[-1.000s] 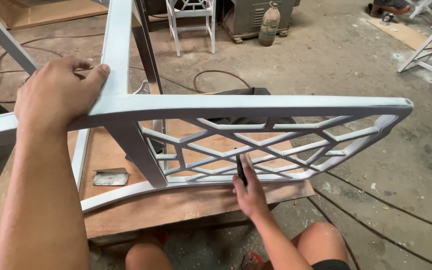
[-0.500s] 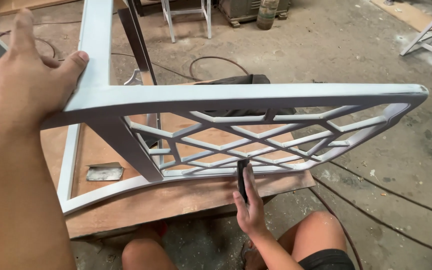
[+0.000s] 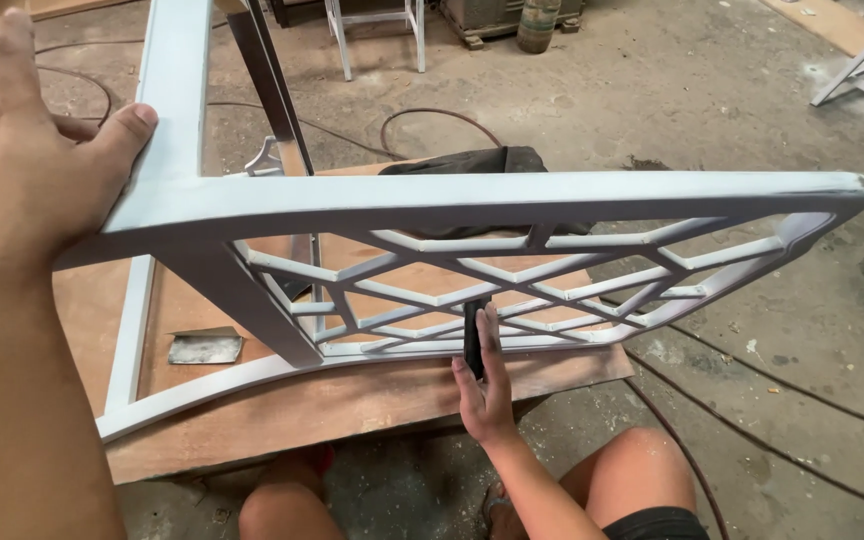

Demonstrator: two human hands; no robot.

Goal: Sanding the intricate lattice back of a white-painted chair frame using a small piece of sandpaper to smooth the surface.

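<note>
Soft, even daylight filled the workshop where I sat; shadows under the white frame (image 3: 472, 200) were faint. No glare showed. My left hand (image 3: 22, 160), close to the lens, looked large and slightly soft.

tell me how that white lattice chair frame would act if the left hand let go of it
The white chair frame looks rigid, so it probably wouldn't flex. It stands on edge on the plywood board, steadied by the left hand, so it seems apt to tip. The thin lattice bars may be its most breakable part; the right hand presses a dark tool against them.
</note>
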